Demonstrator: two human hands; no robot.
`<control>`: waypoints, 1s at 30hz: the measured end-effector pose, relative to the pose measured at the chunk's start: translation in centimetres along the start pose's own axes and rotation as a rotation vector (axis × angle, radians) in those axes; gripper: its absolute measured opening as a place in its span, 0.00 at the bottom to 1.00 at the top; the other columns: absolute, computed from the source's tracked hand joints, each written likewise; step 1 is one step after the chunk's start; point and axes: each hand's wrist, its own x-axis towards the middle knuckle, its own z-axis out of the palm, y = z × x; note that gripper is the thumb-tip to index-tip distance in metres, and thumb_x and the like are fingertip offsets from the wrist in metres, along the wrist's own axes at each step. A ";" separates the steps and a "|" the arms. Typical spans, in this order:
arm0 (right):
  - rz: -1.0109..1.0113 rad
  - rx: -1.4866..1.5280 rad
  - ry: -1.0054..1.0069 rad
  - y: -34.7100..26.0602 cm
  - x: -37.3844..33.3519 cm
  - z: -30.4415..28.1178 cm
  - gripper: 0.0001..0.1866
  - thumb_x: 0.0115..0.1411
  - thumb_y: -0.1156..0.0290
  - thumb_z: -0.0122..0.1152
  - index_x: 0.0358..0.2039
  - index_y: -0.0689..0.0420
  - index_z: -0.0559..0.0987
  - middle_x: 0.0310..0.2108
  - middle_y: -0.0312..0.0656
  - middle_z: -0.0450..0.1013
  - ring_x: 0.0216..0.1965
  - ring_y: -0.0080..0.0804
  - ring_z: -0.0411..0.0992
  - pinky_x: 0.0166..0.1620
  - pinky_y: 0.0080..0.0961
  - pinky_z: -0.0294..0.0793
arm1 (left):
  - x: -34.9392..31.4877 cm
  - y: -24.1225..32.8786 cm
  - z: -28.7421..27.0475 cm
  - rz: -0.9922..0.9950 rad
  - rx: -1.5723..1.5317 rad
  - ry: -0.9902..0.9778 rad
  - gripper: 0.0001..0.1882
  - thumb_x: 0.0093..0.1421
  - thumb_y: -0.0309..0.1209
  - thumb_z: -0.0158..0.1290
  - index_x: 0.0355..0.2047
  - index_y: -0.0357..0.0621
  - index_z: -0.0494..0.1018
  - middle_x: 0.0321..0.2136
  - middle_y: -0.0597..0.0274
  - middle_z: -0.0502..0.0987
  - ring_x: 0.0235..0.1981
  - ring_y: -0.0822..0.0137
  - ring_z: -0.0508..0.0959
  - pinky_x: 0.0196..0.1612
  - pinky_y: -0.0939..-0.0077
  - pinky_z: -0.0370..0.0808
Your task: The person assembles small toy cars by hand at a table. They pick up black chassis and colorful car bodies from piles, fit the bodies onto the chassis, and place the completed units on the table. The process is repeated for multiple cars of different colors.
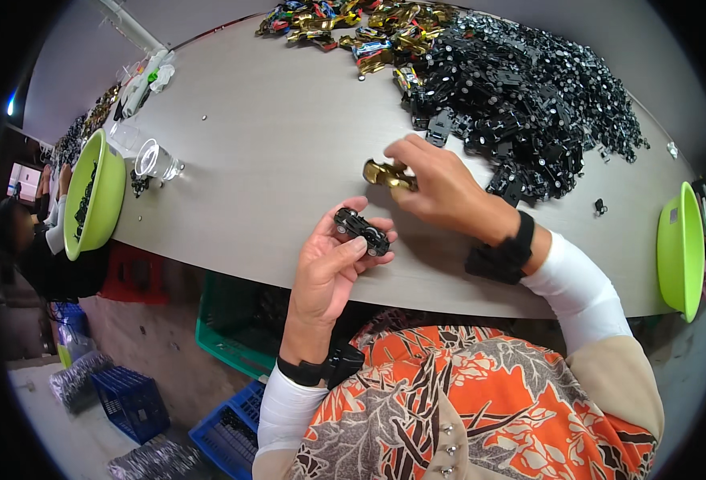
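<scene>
Between the thumb and fingers of my left hand is a black toy car chassis with small wheels. It is held over the table's near edge. Ahead of it and to the right, my right hand grips a shiny gold toy car body, with the fingers partly hiding its right end. The chassis and the body are apart. Just beyond my right hand lies a large heap of black toy car chassis. A pile of gold and coloured car bodies adjoins it at the far side.
A green basin with black parts stands at the left, near clear plastic cups. Another green basin is at the right edge. Under the table are a green crate and blue crates. Another person's arms show far left.
</scene>
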 end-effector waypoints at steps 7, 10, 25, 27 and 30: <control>0.111 0.044 -0.041 -3.6 -5.1 -3.6 0.19 0.45 0.77 0.61 0.39 0.63 0.70 0.34 0.47 0.64 0.28 0.47 0.71 0.30 0.34 0.73 | 1.6 -2.1 2.6 -0.025 0.065 -0.006 0.22 0.56 0.24 0.52 0.51 0.38 0.62 0.42 0.54 0.73 0.41 0.64 0.77 0.42 0.66 0.79; 0.122 0.161 -0.003 -3.7 -6.8 -4.7 0.20 0.44 0.79 0.61 0.40 0.64 0.69 0.34 0.47 0.64 0.28 0.45 0.70 0.30 0.34 0.72 | 2.1 -2.8 4.0 -0.073 0.066 -0.035 0.22 0.56 0.20 0.51 0.51 0.36 0.63 0.42 0.59 0.72 0.41 0.71 0.75 0.42 0.72 0.78; 0.152 0.054 0.113 -3.0 -10.9 -5.5 0.20 0.45 0.75 0.63 0.40 0.60 0.70 0.30 0.47 0.67 0.28 0.49 0.71 0.28 0.34 0.72 | 3.2 -6.6 7.6 -0.067 0.204 0.007 0.13 0.58 0.22 0.52 0.44 0.35 0.70 0.34 0.63 0.76 0.35 0.76 0.76 0.39 0.84 0.74; 0.134 0.237 0.155 -3.0 -11.0 -5.6 0.17 0.47 0.74 0.63 0.38 0.62 0.72 0.28 0.45 0.68 0.24 0.39 0.71 0.26 0.27 0.71 | 3.3 -6.6 7.5 -0.052 0.194 0.008 0.10 0.58 0.22 0.52 0.41 0.37 0.73 0.33 0.64 0.76 0.33 0.77 0.75 0.38 0.83 0.74; 0.583 0.891 0.062 -2.8 -11.1 -6.6 0.10 0.51 0.76 0.61 0.35 0.65 0.74 0.24 0.36 0.70 0.23 0.17 0.67 0.26 0.17 0.68 | 3.2 -6.4 7.6 -0.057 0.166 0.010 0.09 0.58 0.23 0.53 0.40 0.38 0.74 0.32 0.65 0.76 0.32 0.78 0.74 0.38 0.83 0.73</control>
